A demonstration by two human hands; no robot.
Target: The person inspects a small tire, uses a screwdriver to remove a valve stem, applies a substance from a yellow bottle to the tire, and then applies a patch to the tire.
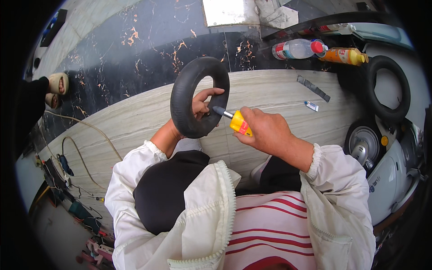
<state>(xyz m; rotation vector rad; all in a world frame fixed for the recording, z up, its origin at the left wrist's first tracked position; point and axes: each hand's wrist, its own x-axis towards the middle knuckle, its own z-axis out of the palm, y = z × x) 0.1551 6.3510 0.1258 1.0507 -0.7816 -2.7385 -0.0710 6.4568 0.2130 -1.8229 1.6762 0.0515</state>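
A black rubber inner tube [182, 96], puffed into a ring, is held tilted up in front of me. My left hand [201, 104] reaches through and behind the ring and is closed on its right lower part, some fingers hidden by the rubber. In my right hand [272, 131] is a yellow hand grinder [240, 123] with a grey cone-shaped tip. That tip points left and meets or nearly meets the rubber by my left fingers; I cannot tell if it touches.
On the floor to the right lie a dark flat strip [313, 87] and a small blue-and-white glue tube [311, 106]. Beyond are a clear bottle [294, 48], an orange bottle [344, 56], and another black ring [390, 87] beside a wheel [363, 144]. A cable [92, 126] and a person's feet [58, 84] are left.
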